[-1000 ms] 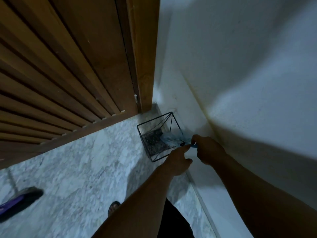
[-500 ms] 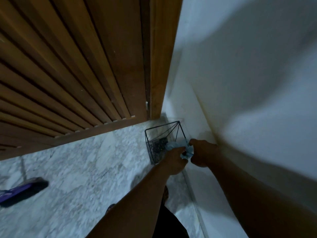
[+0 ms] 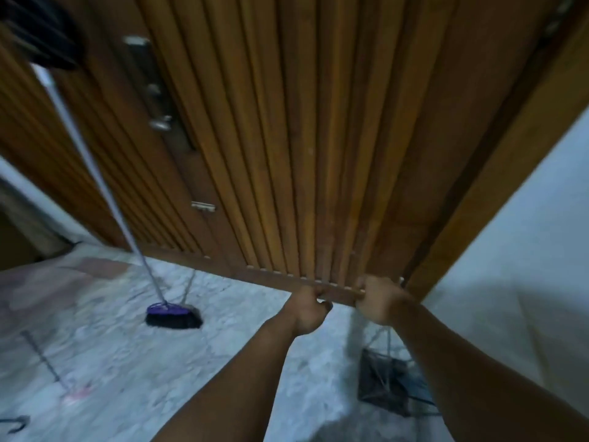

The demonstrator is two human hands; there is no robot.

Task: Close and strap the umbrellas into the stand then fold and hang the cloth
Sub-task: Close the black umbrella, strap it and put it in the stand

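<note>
My left hand [image 3: 307,312] and my right hand [image 3: 379,301] are raised side by side in front of the wooden door's bottom rail, both closed in a pinch. A pale, motion-blurred strip of the cloth [image 3: 366,333] hangs down below my right hand; the rest of the cloth is too blurred to make out. Under my right forearm the black wire umbrella stand [image 3: 382,387] sits on the floor by the wall, with something blue [image 3: 416,389] inside it. No umbrella shows clearly.
A purple-and-black broom [image 3: 173,314] leans against the slatted wooden door [image 3: 287,138]. A thin rod with a pink end [image 3: 75,393] lies on the marble floor at the left. A black curved handle [image 3: 14,422] sits at the bottom left. The white wall [image 3: 510,266] runs along the right.
My hands have lifted from the wire stand up to the level of the door's bottom rail. The view has swung up and left, and the broom and door handle have come into sight.
</note>
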